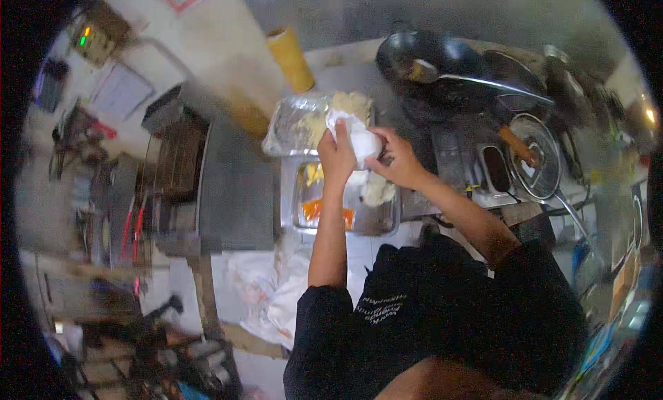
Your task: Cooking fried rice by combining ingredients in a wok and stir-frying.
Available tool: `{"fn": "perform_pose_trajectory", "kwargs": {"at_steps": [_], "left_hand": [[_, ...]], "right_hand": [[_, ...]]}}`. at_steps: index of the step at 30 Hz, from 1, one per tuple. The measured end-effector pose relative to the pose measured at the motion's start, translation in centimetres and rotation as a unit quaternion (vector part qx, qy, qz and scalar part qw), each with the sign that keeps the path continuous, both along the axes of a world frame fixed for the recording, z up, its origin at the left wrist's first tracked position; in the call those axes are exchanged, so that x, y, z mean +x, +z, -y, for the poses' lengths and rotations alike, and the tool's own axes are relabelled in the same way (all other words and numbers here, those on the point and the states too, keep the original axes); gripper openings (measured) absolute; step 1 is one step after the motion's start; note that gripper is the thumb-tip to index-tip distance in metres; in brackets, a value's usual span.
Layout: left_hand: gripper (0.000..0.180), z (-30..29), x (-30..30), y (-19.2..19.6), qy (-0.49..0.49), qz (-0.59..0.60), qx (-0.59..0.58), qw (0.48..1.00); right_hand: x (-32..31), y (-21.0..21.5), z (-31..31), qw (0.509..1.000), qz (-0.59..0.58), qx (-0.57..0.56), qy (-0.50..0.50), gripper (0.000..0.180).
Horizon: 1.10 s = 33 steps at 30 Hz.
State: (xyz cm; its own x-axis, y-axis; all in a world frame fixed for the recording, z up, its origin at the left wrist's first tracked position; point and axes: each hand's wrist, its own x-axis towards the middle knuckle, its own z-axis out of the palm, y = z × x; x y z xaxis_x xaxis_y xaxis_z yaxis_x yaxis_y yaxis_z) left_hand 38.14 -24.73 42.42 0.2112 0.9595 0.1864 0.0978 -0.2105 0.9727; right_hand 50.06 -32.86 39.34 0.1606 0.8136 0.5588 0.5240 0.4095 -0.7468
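Left hand and right hand held a white bundle, fingers half curled round it; through blur it seemed light, soft, best cupped at its sides

The left forearm is rising almost straight up from below, its wrist running nearly in line with the hand. The left hand is gripping, with one digit pointing upward while its other fingers are mostly hiding from view. The right forearm is slanting in from the lower right, reaching up and leftward. The right hand is facing the left one across a small gap, its fingers bending inward above and its thumb pointing leftward below. Both hands are working together at about the same height.
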Motion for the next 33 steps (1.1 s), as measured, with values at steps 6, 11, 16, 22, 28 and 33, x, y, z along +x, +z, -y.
{"fn": "perform_pose_trajectory", "kwargs": {"at_steps": [6, 11, 16, 22, 28, 33], "left_hand": [[0.061, -4.8, 12.1, 5.6, -0.083, -0.118, 0.206, 0.968], [0.061, -8.0, 21.8, 5.4, -0.194, -0.162, 0.324, 0.912], [0.055, -8.6, 24.8, 3.7, -0.196, -0.102, 0.385, 0.896], [0.051, -9.3, 25.7, 2.8, -0.195, -0.138, 0.371, 0.898], [0.048, -10.2, 27.4, 2.0, -0.304, 0.027, -0.107, 0.946], [0.045, -9.8, 30.3, 2.1, -0.268, 0.243, -0.310, 0.879]], "right_hand": [[8.9, 6.8, -1.0, 0.980, 0.054, -0.066, -0.181, 0.042], [18.7, 6.2, -2.4, 0.966, 0.042, -0.090, -0.239, 0.027], [24.7, 5.6, -2.6, 0.925, -0.225, -0.231, -0.203, 0.018], [29.2, 5.8, -1.6, 0.930, -0.174, -0.290, -0.147, 0.019], [29.0, 6.6, -2.5, 0.938, -0.088, -0.296, -0.155, 0.013], [29.3, 6.7, -3.8, 0.923, 0.239, -0.238, -0.182, 0.017]]}}
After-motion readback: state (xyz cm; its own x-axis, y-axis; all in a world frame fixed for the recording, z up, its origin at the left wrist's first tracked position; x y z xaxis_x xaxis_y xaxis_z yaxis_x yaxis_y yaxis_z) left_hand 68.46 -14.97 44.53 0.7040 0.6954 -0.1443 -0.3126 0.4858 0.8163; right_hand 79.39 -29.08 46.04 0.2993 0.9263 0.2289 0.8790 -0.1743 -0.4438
